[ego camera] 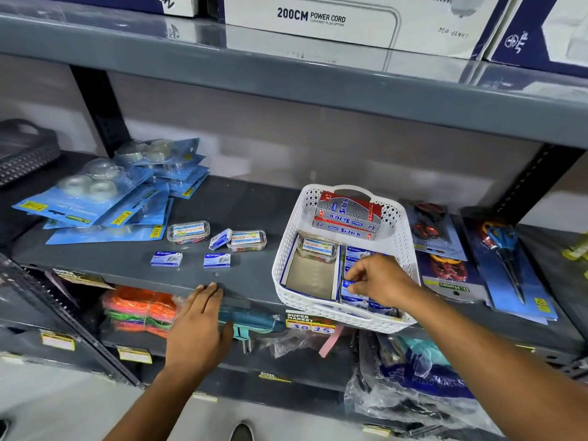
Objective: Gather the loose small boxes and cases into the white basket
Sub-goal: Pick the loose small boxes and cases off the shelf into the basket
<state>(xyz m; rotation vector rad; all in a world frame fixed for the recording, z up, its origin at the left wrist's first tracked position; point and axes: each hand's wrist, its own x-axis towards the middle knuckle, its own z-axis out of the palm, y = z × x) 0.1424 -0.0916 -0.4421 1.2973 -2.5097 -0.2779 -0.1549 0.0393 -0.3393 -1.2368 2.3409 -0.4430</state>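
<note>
A white basket (401, 237) stands on the grey shelf (248, 202). It holds a red and silver box (348, 214), a clear case (316, 248) and several small blue boxes. My right hand (380, 280) is inside the basket, its fingers pinching a small blue box (349, 286). Loose on the shelf to the left lie two clear cases (189, 232) (248, 240) and three small blue boxes (166, 258) (217, 260) (220, 238). My left hand (199, 329) rests flat on the shelf's front edge, holding nothing.
Blue blister packs of tape (105, 198) are piled at the back left. Carded scissors (502, 249) lie right of the basket. A dark basket (22, 151) sits at the far left. Large cartons (318, 20) fill the shelf above; bagged goods lie below.
</note>
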